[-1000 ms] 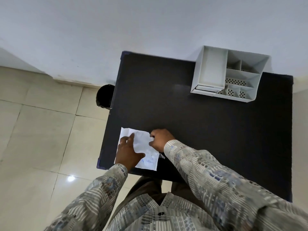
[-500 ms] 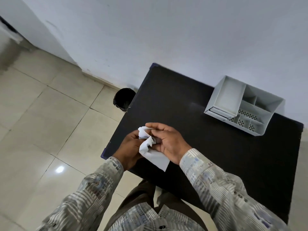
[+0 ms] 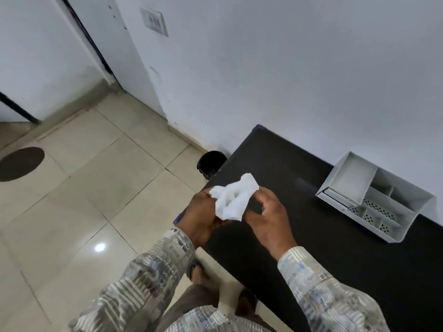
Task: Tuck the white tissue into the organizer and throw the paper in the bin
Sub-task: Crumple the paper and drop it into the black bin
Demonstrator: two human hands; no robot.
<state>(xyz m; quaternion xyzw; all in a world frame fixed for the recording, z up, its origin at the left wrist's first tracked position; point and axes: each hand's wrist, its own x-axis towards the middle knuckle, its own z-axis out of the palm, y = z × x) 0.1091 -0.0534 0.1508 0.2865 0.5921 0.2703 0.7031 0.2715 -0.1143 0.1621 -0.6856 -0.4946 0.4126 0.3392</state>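
Both hands hold a crumpled white paper above the left edge of the black table. My left hand grips its left side from below. The curled fingers and thumb of my right hand touch its right side. The black bin stands on the floor against the wall, just beyond the table's left edge and ahead of the hands. The grey organizer, with one large compartment and several small ones, sits at the table's back by the wall, right of my hands. No tissue is visible.
Beige floor tiles spread to the left of the table. A white wall with a switch plate runs behind the table and bin. A dark round patch lies on the floor at far left. My feet show under the table edge.
The paper has gone from flat on the table to lifted and crumpled between both hands. My view has swung left and up, showing more floor and wall.
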